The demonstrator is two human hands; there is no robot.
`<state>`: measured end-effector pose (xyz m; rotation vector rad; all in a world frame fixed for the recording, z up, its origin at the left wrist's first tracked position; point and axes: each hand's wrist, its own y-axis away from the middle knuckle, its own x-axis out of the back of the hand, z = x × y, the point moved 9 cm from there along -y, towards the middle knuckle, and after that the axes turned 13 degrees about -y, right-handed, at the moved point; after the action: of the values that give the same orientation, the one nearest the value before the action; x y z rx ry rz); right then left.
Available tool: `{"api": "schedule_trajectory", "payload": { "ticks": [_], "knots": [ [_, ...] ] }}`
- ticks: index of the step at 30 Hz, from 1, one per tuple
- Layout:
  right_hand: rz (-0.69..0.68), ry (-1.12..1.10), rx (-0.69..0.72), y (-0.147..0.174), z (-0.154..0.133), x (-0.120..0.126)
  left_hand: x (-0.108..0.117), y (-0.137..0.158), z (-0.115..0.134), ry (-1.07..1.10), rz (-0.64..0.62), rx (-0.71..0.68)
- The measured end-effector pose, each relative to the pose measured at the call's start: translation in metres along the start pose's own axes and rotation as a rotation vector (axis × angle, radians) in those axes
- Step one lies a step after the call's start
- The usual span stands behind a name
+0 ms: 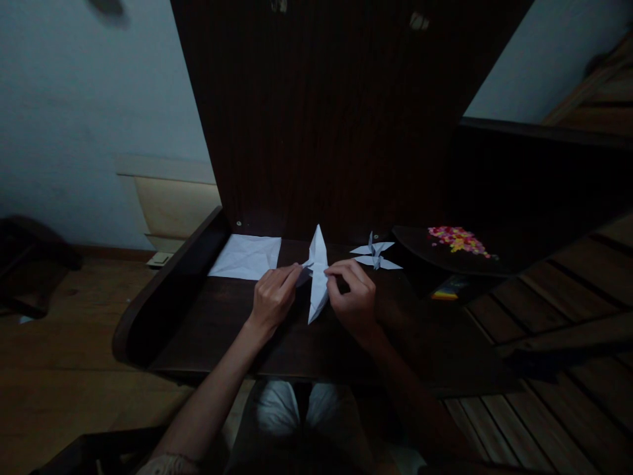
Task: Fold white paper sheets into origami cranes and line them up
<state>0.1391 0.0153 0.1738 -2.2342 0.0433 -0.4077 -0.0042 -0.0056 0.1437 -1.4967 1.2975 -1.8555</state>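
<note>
A white folded paper crane [319, 260] is held between my two hands just over the dark wooden desk, its wings pointing away from me and toward me. My left hand [275, 294] pinches the narrow tip on its left side. On the opposite side, my right hand [352, 290] grips the other tip between thumb and fingers. To the right stand two smaller paper cranes [376, 254] close together. A creased white paper sheet [247, 256] lies flat to the left of my left hand.
The desk [198, 330] has a raised side panel [163, 290] at left and a tall dark back board [326, 119]. A pile of pink, red and yellow bits [459, 240] rests on a raised shelf at right. Slatted wood [558, 330] lies beyond it.
</note>
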Motion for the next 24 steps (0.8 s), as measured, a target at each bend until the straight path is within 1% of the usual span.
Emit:
{"api": "schedule_trajectory", "payload": {
  "ticks": [3, 5, 8, 10, 13, 17, 19, 21, 24],
  "knots": [
    [0.015, -0.016, -0.019, -0.003, 0.004, 0.004, -0.003, -0.001, -0.008, 0.097, -0.017, 0.129],
    [0.022, -0.021, -0.020, -0.004, 0.006, 0.006, -0.005, -0.002, -0.015, 0.179, -0.029, 0.255],
    [0.027, -0.023, -0.021, -0.005, 0.009, 0.006, -0.011, -0.001, -0.027, 0.307, -0.089, 0.453],
    [0.025, -0.020, -0.029, -0.005, 0.012, 0.005, -0.014, 0.002, -0.032, 0.374, -0.117, 0.545],
    [0.018, -0.011, -0.051, -0.005, 0.017, 0.000, -0.014, 0.003, -0.034, 0.399, -0.112, 0.584],
    [0.010, 0.010, -0.097, -0.005, 0.023, -0.008, -0.008, 0.000, -0.026, 0.416, -0.072, 0.519],
    [0.020, 0.030, -0.095, -0.006, 0.023, -0.009, -0.005, -0.001, -0.023, 0.450, -0.049, 0.504],
    [0.029, 0.047, -0.084, -0.007, 0.024, -0.009, -0.006, 0.001, -0.024, 0.494, -0.036, 0.534],
    [0.024, 0.079, -0.056, -0.008, 0.024, -0.008, -0.011, 0.007, -0.031, 0.585, -0.040, 0.637]
  ]
}}
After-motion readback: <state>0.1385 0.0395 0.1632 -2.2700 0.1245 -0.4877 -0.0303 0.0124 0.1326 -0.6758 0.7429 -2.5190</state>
